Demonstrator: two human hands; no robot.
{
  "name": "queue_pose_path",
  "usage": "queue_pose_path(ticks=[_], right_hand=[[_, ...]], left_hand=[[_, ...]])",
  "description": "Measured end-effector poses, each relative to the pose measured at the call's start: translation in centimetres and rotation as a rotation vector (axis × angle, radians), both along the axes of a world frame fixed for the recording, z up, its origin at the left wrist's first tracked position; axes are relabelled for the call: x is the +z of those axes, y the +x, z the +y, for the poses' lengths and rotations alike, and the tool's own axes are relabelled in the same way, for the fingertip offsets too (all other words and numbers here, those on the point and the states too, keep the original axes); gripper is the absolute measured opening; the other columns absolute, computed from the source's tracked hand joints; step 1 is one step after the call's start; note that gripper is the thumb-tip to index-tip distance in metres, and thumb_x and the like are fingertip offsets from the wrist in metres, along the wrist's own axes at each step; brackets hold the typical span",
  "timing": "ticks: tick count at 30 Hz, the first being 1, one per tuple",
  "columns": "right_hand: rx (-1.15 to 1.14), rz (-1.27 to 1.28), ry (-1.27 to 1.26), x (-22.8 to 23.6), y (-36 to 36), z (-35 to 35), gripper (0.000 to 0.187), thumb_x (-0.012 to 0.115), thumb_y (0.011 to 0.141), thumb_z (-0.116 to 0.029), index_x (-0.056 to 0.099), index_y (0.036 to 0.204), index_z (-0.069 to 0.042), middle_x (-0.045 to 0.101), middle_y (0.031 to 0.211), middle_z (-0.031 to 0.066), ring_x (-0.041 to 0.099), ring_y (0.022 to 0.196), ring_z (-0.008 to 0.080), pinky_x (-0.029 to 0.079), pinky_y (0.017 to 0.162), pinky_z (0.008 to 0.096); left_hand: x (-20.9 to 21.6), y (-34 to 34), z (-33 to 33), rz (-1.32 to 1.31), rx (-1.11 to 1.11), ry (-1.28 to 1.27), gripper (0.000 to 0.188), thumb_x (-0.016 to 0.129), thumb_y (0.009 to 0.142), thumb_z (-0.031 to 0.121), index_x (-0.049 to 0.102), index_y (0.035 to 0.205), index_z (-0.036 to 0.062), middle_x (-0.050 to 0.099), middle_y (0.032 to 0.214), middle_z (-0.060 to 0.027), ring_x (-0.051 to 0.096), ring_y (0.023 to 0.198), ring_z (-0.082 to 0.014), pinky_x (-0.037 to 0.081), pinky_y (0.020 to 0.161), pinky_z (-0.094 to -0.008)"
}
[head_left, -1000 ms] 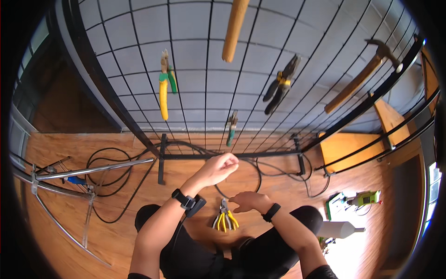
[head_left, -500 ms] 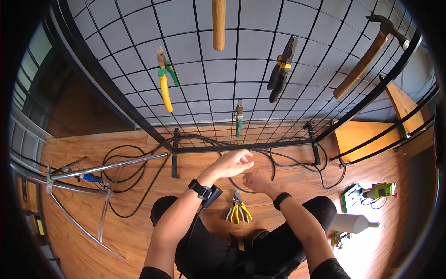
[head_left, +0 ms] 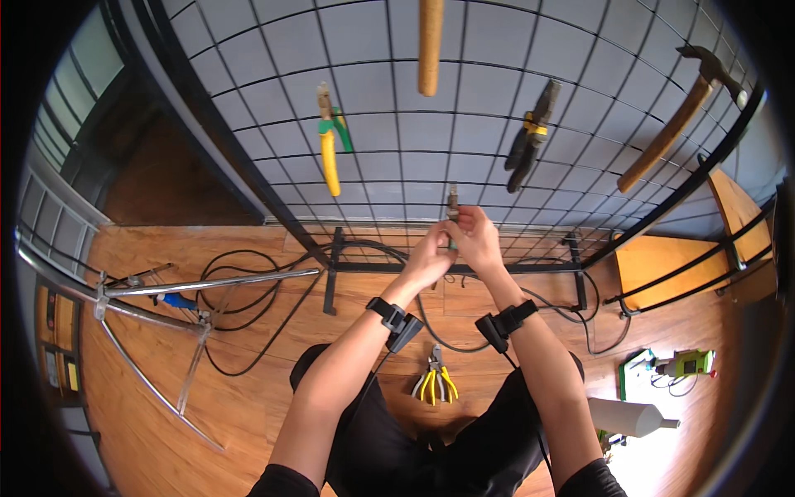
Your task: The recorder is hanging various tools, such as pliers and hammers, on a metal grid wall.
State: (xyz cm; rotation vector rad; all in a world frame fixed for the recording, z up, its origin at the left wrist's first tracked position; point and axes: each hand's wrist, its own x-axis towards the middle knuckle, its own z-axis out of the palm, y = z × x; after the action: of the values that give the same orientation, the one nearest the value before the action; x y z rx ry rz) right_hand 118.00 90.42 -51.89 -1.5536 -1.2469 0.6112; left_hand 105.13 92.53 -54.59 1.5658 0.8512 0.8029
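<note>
Low on the black wire grid (head_left: 397, 108) hang small green-handled pliers (head_left: 453, 195), jaws up, their handles mostly covered by my fingers. My left hand (head_left: 428, 258) is closed at the lower part of the handles. From the right, my right hand (head_left: 478, 240) pinches the pliers just under the jaws, its fingertips touching those of my left. Yellow-and-green pliers (head_left: 330, 149) hang higher at the left, and black-handled pliers (head_left: 532, 137) higher at the right. On the floor between my knees lie yellow-handled pliers (head_left: 435, 381), partly overlapping another grey-handled tool.
A wooden handle (head_left: 429, 50) and a hammer (head_left: 667, 132) hang on the grid. Black cable (head_left: 232, 331) loops over the wooden floor. A metal tube frame (head_left: 215, 282) stands left; a wooden chair (head_left: 671, 269), a green machine (head_left: 687, 363) and a grey-white bottle (head_left: 625, 417) are right.
Both hands have moved forward from above the floor to the green-handled pliers on the grid and closed on them. The whole view has shifted slightly.
</note>
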Motion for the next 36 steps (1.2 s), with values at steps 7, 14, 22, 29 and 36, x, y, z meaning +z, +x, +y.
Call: queue_pose_path(ticks=[7,14,22,29,36], right_hand=[[0.006,-0.219,-0.023,1.5,-0.4,0.0,0.035,0.072,0.079,-0.020,0.059,0.104,0.001,0.069,0.090,0.0157,0.069,0.084,0.0263,0.055,0.073,0.0349],[-0.003,-0.221,0.085,0.1,-0.6,-0.1,0.028,0.067,0.081,-0.012,0.058,0.103,0.001,0.070,0.090,0.0162,0.070,0.085,0.0279,0.054,0.074,0.0363],[0.055,-0.272,-0.218,-5.7,0.2,-2.8,0.022,0.065,0.081,-0.025,0.068,0.092,-0.007,0.071,0.084,0.0117,0.070,0.080,0.0265,0.055,0.072,0.0364],[0.682,-0.745,-0.780,-17.3,-1.2,-9.6,0.026,0.063,0.077,-0.022,0.069,0.099,-0.010,0.069,0.097,0.0154,0.067,0.091,0.0323,0.054,0.076,0.0423],[0.695,-0.762,-1.072,-25.4,-5.2,-18.3,0.026,0.064,0.077,-0.017,0.069,0.100,-0.006,0.069,0.100,0.0160,0.067,0.096,0.0321,0.055,0.078,0.0422]], left_hand=[[1.6,-0.4,-0.3,0.101,0.189,0.207,0.035,0.065,0.083,0.009,0.053,0.114,0.0011,0.065,0.096,-0.0140,0.065,0.088,-0.0268,0.053,0.077,-0.0355],[1.4,-0.7,-0.3,0.263,0.208,0.310,0.041,0.064,0.080,0.011,0.052,0.118,0.0031,0.064,0.105,-0.0146,0.064,0.095,-0.0294,0.051,0.080,-0.0377],[0.0,-2.3,0.3,0.311,-0.110,-0.034,0.061,0.062,0.086,0.017,0.037,0.138,-0.0024,0.061,0.117,-0.0177,0.062,0.100,-0.0198,0.050,0.082,-0.0308],[2.4,-4.2,-0.9,0.556,-0.341,-0.047,0.052,0.059,0.092,0.028,0.045,0.132,-0.0016,0.059,0.120,-0.0207,0.061,0.109,-0.0271,0.050,0.089,-0.0335],[3.7,-6.9,-3.3,0.551,-0.341,-0.021,0.055,0.058,0.090,0.038,0.048,0.131,0.0015,0.063,0.118,-0.0177,0.061,0.109,-0.0294,0.048,0.091,-0.0362]])
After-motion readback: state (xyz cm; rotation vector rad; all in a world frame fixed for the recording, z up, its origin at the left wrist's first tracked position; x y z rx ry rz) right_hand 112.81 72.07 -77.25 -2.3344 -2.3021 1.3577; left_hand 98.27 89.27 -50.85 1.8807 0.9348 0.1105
